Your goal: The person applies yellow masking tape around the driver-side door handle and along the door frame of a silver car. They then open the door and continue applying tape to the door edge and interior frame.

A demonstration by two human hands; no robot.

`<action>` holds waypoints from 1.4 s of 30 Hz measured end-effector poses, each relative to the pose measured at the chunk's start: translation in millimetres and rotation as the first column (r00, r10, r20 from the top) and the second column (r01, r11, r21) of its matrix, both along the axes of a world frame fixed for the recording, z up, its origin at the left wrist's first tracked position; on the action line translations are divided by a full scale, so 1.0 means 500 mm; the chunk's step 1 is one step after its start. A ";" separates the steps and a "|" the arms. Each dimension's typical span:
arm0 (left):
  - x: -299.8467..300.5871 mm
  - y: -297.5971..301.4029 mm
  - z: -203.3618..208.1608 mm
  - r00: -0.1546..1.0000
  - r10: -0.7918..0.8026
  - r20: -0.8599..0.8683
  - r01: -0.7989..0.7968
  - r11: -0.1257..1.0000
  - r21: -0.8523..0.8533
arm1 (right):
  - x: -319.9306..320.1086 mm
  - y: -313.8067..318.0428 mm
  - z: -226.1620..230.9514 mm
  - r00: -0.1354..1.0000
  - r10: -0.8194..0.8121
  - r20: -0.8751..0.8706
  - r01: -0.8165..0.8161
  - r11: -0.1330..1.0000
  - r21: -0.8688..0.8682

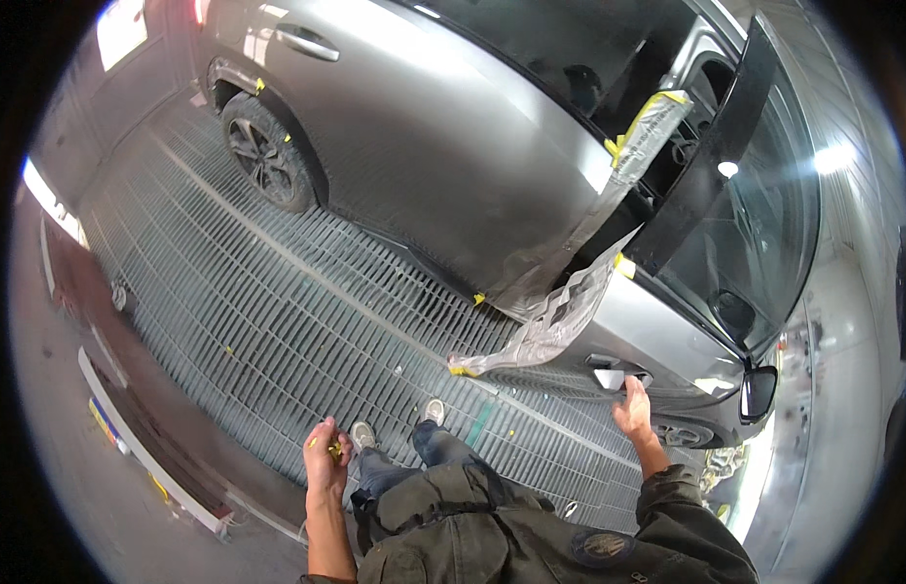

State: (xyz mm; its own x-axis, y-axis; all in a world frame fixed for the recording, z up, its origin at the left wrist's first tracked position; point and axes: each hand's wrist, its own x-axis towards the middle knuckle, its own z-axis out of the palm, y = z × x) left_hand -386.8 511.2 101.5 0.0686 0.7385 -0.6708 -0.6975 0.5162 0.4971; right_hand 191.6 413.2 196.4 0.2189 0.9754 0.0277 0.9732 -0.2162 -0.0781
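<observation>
My left hand (326, 457) is closed around a crumpled bit of yellow masking tape (334, 448), held over the grated floor. My right hand (632, 411) reaches to the side of the silver-grey front car door (648, 316), its fingers closed at the pale door handle (610, 379). That door stands swung out from the car. Grey masking film (560, 316) hangs along its rear edge and trails down to the grating, with yellow tape at its lower end. More masking film (652, 136) covers the pillar of the door opening.
The grey rear door (443, 146) is shut, with the rear wheel (263, 156) beyond it. Slatted metal grating (278, 292) covers the floor, with small yellow scraps on it. A long white-edged rail (151, 448) lies at left. The door mirror (758, 393) juts out at right.
</observation>
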 end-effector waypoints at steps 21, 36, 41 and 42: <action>0.077 0.080 0.092 0.925 -0.374 -0.072 0.380 0.914 0.142 | -0.184 -0.301 0.047 0.988 -0.141 0.064 0.139 0.990 0.031; 0.135 0.076 0.141 0.816 -0.569 -0.097 0.577 0.798 0.171 | -0.206 -0.508 0.027 0.948 -0.196 0.250 0.218 0.974 -0.063; 0.194 0.209 0.161 0.709 -0.692 -0.135 0.703 0.679 0.209 | -0.230 -0.498 0.026 0.863 -0.330 0.383 0.359 0.934 -0.005; 0.204 0.237 0.167 0.679 -0.719 -0.150 0.732 0.645 0.219 | -0.236 -0.486 0.023 0.840 -0.382 0.384 0.409 0.913 0.014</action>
